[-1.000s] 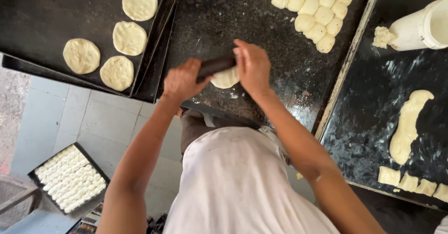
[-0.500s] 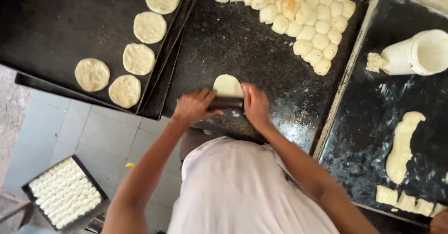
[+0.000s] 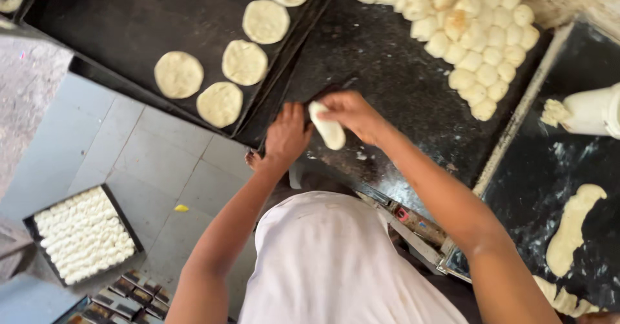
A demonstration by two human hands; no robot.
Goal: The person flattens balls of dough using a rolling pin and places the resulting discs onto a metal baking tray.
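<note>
Both my hands met at the near edge of the dark worktop (image 3: 400, 85), just right of the tray (image 3: 116, 20) edge. My right hand (image 3: 352, 114) fingers pinched a flattened dough piece (image 3: 328, 130), its long axis running far-left to near-right; my left hand (image 3: 287, 136) fingers curled beside it. Bare worktop lay beyond, before the dough balls (image 3: 465, 33).

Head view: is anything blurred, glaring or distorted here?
Head view: the flattened pale dough piece between the left hand and right hand is slightly motion-soft; the heap of pale dough balls looks overexposed; the dark worktop shows speckled sheen; edges bend, wide-angle.
</note>
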